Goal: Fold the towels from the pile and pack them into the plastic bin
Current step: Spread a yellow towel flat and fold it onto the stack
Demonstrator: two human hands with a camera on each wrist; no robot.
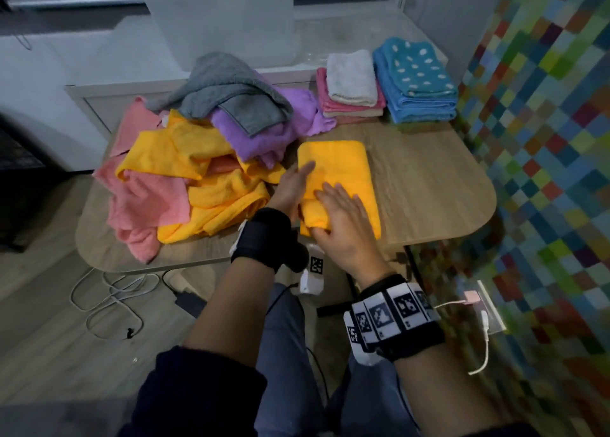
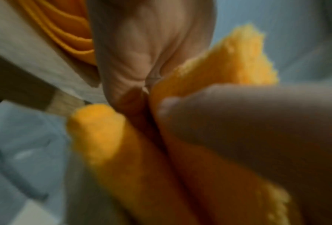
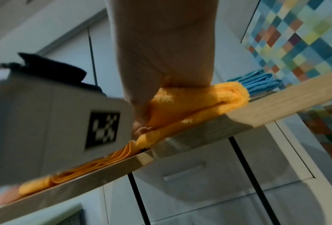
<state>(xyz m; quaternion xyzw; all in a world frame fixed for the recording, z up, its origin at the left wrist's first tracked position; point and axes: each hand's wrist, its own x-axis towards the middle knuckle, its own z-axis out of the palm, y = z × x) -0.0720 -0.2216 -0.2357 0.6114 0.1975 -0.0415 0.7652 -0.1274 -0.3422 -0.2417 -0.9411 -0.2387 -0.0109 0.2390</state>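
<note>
Small wooden table (image 1: 429, 185) against a grey wall, mosaic tile wall on its right side. Landmark: the folded yellow towel (image 1: 340, 169), lying on the table's near-centre, its near end at the front edge.

Hands: left hand (image 1: 293, 185) lies along the yellow towel's left side, fingers straight, pressing, not gripping. Right hand (image 1: 343, 218) covers the towel's near end; fingers extended on top, thumb seems tucked at the near fold. The right wrist view shows the thumb side against the fold, but I cannot tell if it really pinches. Left wrist view is blurred: just yellow terry and skin.

Plastic bin (image 1: 231, 23): clear, behind the yellow towel at the table's far side, beyond the unfolded pile (image 1: 198, 159). The pile sits directly left of the yellow towel, touching or almost touching it. Folded stacks are behind the towel to the right: pink and white stack (image 1: 353, 86), blue stack (image 1: 419, 80).

Risks, my read:
- Near end overhangs or sits on the front edge; a loose lift lets layers slide off and unfold.
- A one-sided grip would open the fold.
- Carrying to the bin passes over the pile; dragging could snag the purple or grey towels.

Room: bare tabletop right of the yellow towel, up to the rounded corner. Left is blocked by the pile.
</note>
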